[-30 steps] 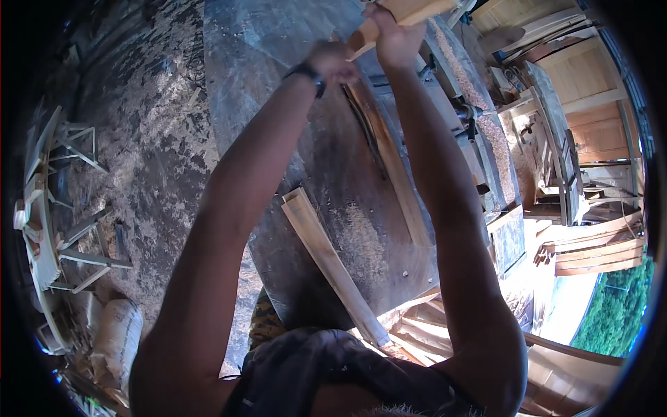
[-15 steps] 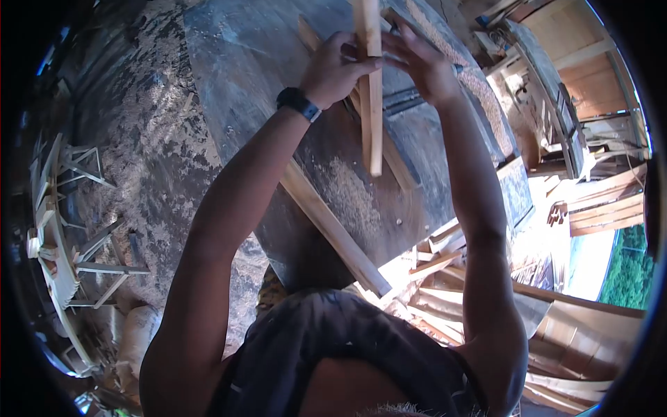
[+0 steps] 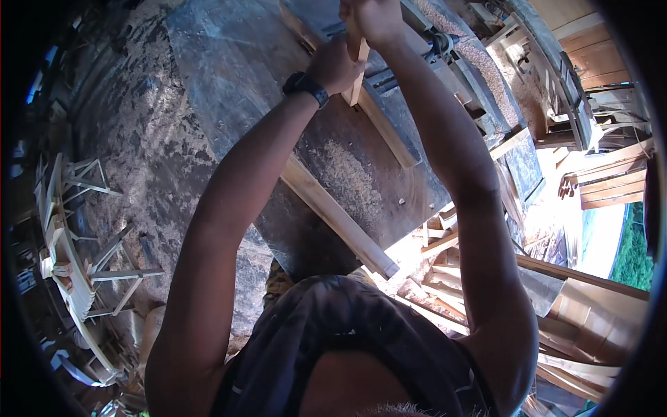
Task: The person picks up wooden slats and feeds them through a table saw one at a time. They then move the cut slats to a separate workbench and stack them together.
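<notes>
A narrow wooden strip [image 3: 355, 92] is held up over the dark worktable [image 3: 236, 76], near the top of the view. Low on the strip, my left hand [image 3: 335, 67] is closed round it, a dark watch on that wrist. Above it my right hand [image 3: 376, 21] grips the same strip, its fingers partly cut off by the top edge. Beneath the hands another wooden piece [image 3: 390, 132] lies on the table. A longer wooden board [image 3: 337, 214] lies slantwise closer to my body, reaching the near table edge.
Sawdust [image 3: 351, 177] is scattered across the tabletop. Metal machine parts [image 3: 445, 48] sit at the upper right beside a line of wood shavings [image 3: 479, 59]. Wood offcuts [image 3: 445, 299] are piled at lower right. Wooden frames [image 3: 90, 278] stand at far left.
Both hands have moved up and away with the strip, whose lower end is now higher in view. My right hand has gone from loose, spread fingers to a closed grip on it.
</notes>
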`<state>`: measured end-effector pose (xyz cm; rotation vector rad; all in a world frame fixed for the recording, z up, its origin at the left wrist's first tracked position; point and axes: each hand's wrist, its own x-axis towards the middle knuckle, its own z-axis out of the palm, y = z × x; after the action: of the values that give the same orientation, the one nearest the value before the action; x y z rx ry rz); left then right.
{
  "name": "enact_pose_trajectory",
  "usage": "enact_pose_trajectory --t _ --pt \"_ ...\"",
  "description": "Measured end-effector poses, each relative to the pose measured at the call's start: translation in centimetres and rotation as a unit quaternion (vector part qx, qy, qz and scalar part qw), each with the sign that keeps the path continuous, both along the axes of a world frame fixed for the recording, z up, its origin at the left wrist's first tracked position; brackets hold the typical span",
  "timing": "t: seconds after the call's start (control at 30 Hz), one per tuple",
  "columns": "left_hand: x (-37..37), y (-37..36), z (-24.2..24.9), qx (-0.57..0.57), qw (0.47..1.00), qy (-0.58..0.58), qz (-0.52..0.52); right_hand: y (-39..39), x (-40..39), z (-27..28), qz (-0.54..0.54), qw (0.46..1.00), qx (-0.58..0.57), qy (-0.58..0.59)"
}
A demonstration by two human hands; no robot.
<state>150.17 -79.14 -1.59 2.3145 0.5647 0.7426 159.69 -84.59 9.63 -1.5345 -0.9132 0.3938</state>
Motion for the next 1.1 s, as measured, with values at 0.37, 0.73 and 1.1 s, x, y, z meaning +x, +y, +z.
enact_pose_trajectory --t 0.37,0.73,1.1 --pt "0.3 2.0 0.2 0.034 0.999 -0.005 0.028 3.1 0.5 -1.1 -0.016 0.998 0.046 -0.032" --pt "0.8 4.2 -0.5 0.035 0.997 -0.006 0.064 6.3 0.8 -2.2 -0.16 0.968 -0.016 -0.193" --pt "1.4 8.6 -1.1 0.058 0.993 -0.008 0.101 10.8 1.6 -2.8 -0.086 0.985 0.041 -0.145"
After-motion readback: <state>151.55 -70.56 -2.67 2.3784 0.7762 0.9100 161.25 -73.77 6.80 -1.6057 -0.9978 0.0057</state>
